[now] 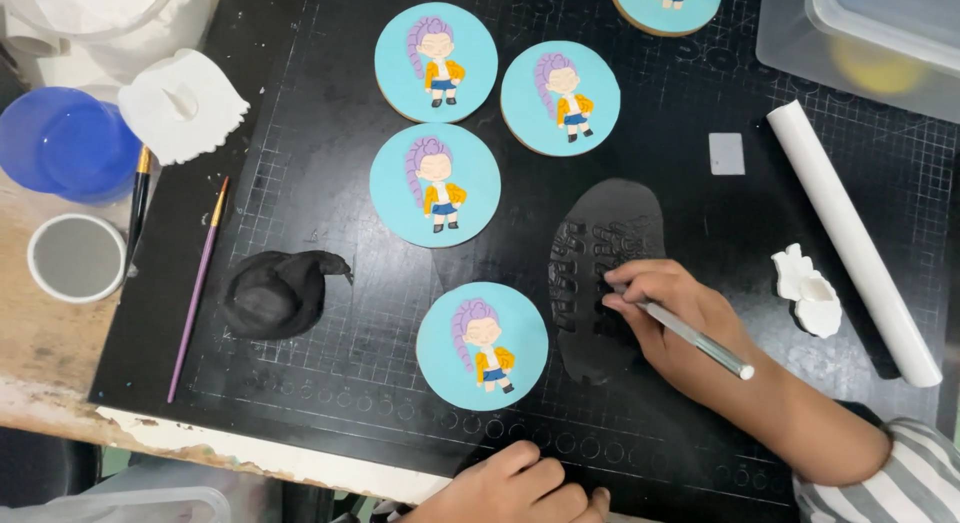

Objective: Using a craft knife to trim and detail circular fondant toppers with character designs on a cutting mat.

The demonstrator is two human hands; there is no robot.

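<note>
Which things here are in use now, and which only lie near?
In use: right hand, silver tool, flat black sheet, black mat.
Lying near: left hand, five blue cookies, black lump, white roller, brushes, small cup.

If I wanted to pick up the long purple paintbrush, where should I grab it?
Probably take the purple paintbrush around the middle of its thin handle, coming from above. It lies flat and alone on the black cutting mat, and the sides of the handle are free for a pinch, with the black lump set apart on one side.
</note>
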